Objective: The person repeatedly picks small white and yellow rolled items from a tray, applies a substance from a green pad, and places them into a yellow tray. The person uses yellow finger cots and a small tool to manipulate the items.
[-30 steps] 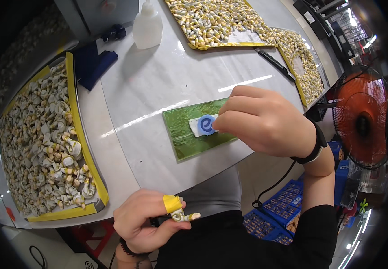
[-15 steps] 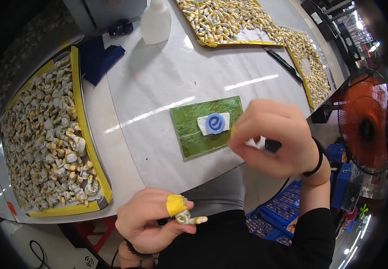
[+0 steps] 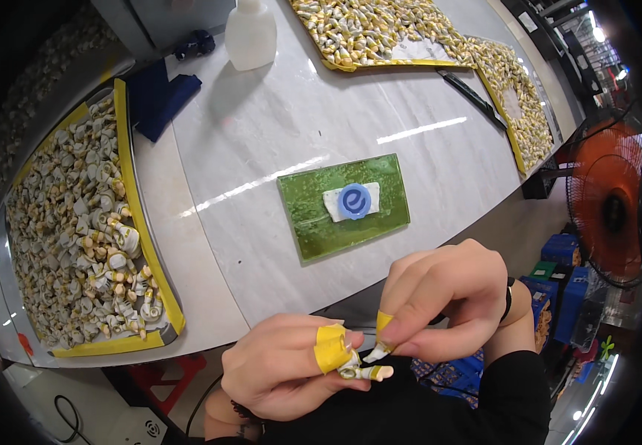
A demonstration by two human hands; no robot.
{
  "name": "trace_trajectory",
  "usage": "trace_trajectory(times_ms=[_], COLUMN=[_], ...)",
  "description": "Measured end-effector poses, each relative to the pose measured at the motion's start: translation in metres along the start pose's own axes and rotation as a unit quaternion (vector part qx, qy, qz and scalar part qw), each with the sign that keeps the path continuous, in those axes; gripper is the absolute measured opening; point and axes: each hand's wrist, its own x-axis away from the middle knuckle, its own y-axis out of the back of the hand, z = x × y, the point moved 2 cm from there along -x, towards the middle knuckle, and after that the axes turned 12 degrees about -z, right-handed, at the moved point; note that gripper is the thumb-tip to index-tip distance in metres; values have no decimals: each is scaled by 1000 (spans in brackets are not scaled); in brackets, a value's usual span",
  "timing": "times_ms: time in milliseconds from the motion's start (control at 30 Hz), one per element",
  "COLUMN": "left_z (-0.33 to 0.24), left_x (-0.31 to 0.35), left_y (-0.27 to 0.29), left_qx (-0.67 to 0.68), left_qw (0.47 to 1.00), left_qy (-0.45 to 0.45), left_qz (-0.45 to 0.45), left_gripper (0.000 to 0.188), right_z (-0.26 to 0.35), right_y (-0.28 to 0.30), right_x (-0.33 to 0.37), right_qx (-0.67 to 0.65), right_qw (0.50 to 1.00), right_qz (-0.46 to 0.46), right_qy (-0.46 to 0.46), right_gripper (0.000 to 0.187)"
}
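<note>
My left hand [image 3: 284, 371] pinches a small white-and-yellow figurine part [image 3: 356, 368] between thumb and forefinger; yellow tape [image 3: 330, 348] wraps that forefinger. Close beside it, my right hand [image 3: 447, 300] pinches a tiny white piece [image 3: 377, 351] with a dark tip, and a bit of yellow shows at those fingertips. The two pieces are almost together; whether they touch I cannot tell. Beyond the hands lies a green glass-like plate [image 3: 306, 237]. On its middle rests a white pad [image 3: 332, 209] with a round blue disc [image 3: 355, 201] that has a darker curl of blue on top.
A yellow-edged tray [image 3: 124, 148] of similar figurine parts fills the left. At the back right stand two trays [image 3: 365, 65] [image 3: 512, 141] of small pieces, beside a dark knife-like tool [image 3: 475, 100]. A translucent bottle [image 3: 251, 41] and blue cloth [image 3: 169, 104] sit behind. An orange fan [image 3: 610, 200] stands right.
My right hand has come down from beside the green plate to my left hand, and the tiny white piece now shows in its fingers. My left hand has shifted slightly right.
</note>
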Motion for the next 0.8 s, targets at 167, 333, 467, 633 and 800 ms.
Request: trace_trajectory(times_ms=[167, 333, 467, 633, 800], left_z=[1, 0, 0, -2, -6], left_x=[1, 3, 4, 5, 1], left_y=[1, 0, 2, 2, 2], left_qx=[11, 1, -1, -12, -74], left_qw=[1000, 1000, 1000, 1000, 995], left_qy=[7, 6, 13, 16, -50], left_qz=[9, 9, 9, 16, 39], left_gripper=[31, 31, 30, 30, 34], right_z=[-1, 4, 3, 2, 2], right_y=[-5, -9, -10, -12, -15], right_x=[0, 4, 4, 7, 4], right_qx=[85, 156, 179, 181, 195], right_qw=[988, 965, 955, 951, 946], right_qz=[-11, -45, -45, -56, -23], right_qy=[127, 205, 234, 245, 258], right_gripper=[19, 16, 15, 14, 11])
